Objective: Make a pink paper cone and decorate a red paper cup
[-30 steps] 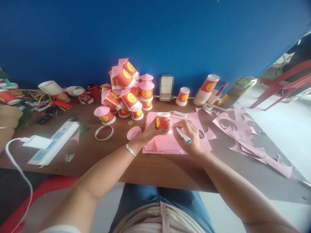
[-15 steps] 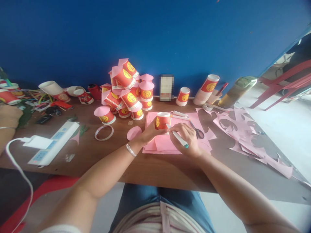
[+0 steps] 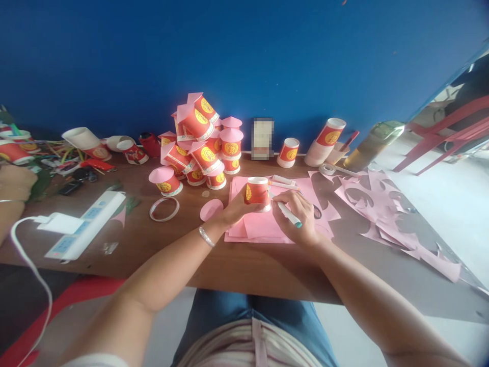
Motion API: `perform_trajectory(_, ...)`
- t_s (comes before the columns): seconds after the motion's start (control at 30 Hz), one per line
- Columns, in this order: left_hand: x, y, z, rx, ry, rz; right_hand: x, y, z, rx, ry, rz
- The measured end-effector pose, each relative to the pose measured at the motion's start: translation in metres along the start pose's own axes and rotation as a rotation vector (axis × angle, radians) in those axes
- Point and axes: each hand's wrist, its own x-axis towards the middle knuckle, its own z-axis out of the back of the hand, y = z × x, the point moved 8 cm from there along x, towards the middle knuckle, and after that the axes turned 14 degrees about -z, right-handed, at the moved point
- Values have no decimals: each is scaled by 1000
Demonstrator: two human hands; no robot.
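My left hand (image 3: 237, 208) is closed around a red paper cup (image 3: 257, 191) with a yellow emblem and a white rim, held up over the pink paper. In my right hand (image 3: 297, 216) is a white marker (image 3: 289, 214) with a green end; its tip is near the cup's right side. Dark marks show on the red face of the cup. Beneath both hands lie pink paper sheets (image 3: 263, 229). Scissors (image 3: 317, 211) are partly hidden behind my right hand. Another marker (image 3: 283, 181) lies behind the cup, and a pink paper disc (image 3: 211, 209) is beside my left wrist.
Red cups with pink cone tops (image 3: 206, 153) are piled at the back. A tape roll (image 3: 164, 209) and power strip (image 3: 86, 227) lie left, pink paper scraps (image 3: 389, 204) right. A bottle (image 3: 374, 145) leans behind. Another person's hand (image 3: 15, 183) shows far left.
My right hand has shifted slightly right with the marker, whose tip has moved off the cup's front toward its right side. My left hand still holds the cup in nearly the same place.
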Motion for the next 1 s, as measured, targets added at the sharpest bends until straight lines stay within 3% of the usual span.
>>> perform_trajectory(0.5, 0, 4, 3, 45, 10, -9, 1, 20, 0, 39, 109, 71)
perform_trajectory(0.67, 1, -1, -2, 28, 43, -42, 1, 22, 1, 40, 105, 83)
perform_trajectory(1.0, 0, -3, 2, 142, -11, -29, 1, 17, 2, 16, 83, 58)
